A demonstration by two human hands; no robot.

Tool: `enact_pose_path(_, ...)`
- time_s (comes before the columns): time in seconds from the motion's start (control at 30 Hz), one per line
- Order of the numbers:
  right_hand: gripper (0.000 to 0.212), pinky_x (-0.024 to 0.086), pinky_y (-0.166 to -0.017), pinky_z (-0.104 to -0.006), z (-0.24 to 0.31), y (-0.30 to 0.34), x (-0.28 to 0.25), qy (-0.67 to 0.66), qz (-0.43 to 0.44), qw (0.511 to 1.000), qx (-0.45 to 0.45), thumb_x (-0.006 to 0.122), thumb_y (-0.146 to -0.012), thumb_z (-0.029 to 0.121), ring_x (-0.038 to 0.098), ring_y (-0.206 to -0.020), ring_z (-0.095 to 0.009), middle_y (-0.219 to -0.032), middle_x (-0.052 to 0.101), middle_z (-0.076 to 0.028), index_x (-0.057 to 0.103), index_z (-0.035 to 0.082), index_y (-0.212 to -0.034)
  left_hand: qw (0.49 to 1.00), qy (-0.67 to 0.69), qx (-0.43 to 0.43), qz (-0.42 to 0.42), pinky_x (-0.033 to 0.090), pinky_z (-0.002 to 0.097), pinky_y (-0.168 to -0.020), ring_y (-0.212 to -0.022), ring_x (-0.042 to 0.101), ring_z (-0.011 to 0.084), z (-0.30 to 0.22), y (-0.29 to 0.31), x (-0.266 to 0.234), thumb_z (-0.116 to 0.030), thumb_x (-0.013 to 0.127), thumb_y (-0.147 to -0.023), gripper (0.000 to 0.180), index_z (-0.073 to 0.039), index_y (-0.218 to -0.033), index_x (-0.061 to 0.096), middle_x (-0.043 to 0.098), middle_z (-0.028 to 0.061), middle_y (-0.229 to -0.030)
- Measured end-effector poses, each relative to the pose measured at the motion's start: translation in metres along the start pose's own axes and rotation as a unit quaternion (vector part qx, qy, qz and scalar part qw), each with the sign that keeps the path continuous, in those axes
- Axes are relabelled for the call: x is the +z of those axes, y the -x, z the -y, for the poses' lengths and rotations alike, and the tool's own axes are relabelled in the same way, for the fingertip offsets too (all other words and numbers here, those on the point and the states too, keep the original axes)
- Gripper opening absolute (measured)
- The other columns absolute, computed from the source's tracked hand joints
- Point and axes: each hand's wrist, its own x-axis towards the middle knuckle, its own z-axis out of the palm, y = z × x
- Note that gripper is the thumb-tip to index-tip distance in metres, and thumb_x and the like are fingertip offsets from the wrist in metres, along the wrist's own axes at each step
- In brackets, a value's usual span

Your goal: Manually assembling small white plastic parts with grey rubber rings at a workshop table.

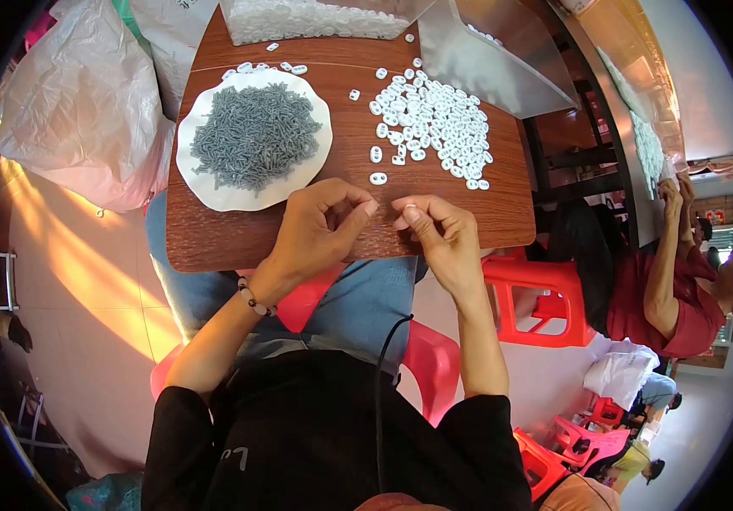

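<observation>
My left hand (322, 223) is just off the front right rim of a white scalloped plate (189, 175). Its thumb and forefinger are pinched together, and anything between them is too small to make out. A short way to the right, my right hand (445, 235) pinches a small white piece (410, 207) between thumb and forefinger. The two hands are apart, over the front part of the brown table (255, 243). Heaped on the plate are small grey rod-like pieces (255, 136). Beyond my right hand lies a spread of white oval two-hole pieces (434, 123).
A clear bin of white pieces (324, 24) stands at the back, with a translucent panel (494, 64) beside it. Large white bags (85, 94) stand at left. To the right are a red stool (541, 302) and a seated person in a dark red shirt (673, 298).
</observation>
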Motion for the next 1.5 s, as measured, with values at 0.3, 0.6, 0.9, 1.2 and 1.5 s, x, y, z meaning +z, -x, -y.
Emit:
enact_pose_path(0.3, 0.021, 0.047, -0.065, -0.0214, 0.003, 0.021, -0.004, -0.202, 0.014, 0.978, 0.044, 0.065, -0.092, 0.013, 0.060, -0.072, -0.007, -0.089, 0.072, -0.009, 0.065, -0.003, -0.106, 0.989, 0.115, -0.080, 0.036, 0.038, 0.0183, -0.053, -0.062, 0.048, 0.0008, -0.024, 0.007, 0.005, -0.010, 0.066, -0.089, 0.011, 0.001, -0.090, 0.066, 0.062, -0.0019, -0.075)
enact_pose_path(0.6, 0.016, 0.046, -0.066, -0.0204, 0.007, 0.029, -0.001, -0.177, -0.024, 0.984, 0.004, 0.065, -0.092, 0.015, 0.061, -0.073, -0.007, -0.077, 0.069, -0.005, 0.067, -0.001, -0.092, 0.982, 0.131, -0.098, 0.092, 0.047, 0.0205, -0.063, -0.071, 0.057, 0.0049, -0.018, 0.011, 0.010, -0.012, 0.064, -0.092, 0.015, 0.003, -0.092, 0.065, 0.066, 0.0029, -0.080)
enact_pose_path(0.9, 0.015, 0.042, -0.061, -0.0189, 0.011, 0.030, -0.002, -0.099, -0.021, 0.995, 0.017, 0.065, -0.092, 0.015, 0.057, -0.067, -0.003, -0.071, 0.068, -0.003, 0.068, 0.000, -0.087, 0.983, 0.103, -0.111, 0.106, 0.050, 0.0232, -0.067, -0.074, 0.060, 0.0074, -0.021, 0.009, 0.008, -0.009, 0.063, -0.091, 0.013, 0.004, -0.090, 0.065, 0.067, 0.0048, -0.080)
enact_pose_path(1.2, 0.015, 0.040, -0.059, -0.0193, 0.009, 0.026, 0.001, -0.068, -0.016, 0.997, 0.014, 0.066, -0.091, 0.015, 0.053, -0.062, -0.002, -0.070, 0.068, -0.002, 0.068, 0.001, -0.085, 0.978, 0.113, -0.136, 0.113, 0.050, 0.0220, -0.069, -0.076, 0.060, 0.0063, -0.018, 0.008, 0.008, -0.007, 0.063, -0.091, 0.011, 0.004, -0.090, 0.064, 0.066, 0.0036, -0.082)
enact_pose_path(1.5, 0.014, 0.040, -0.058, -0.0186, 0.009, 0.026, 0.002, -0.076, -0.029, 0.997, -0.003, 0.066, -0.091, 0.014, 0.055, -0.063, -0.002, -0.070, 0.068, -0.002, 0.068, 0.001, -0.086, 0.982, 0.081, -0.124, 0.114, 0.049, 0.0225, -0.068, -0.076, 0.059, 0.0067, -0.017, 0.009, 0.008, -0.009, 0.064, -0.091, 0.012, 0.003, -0.090, 0.064, 0.066, 0.0037, -0.081)
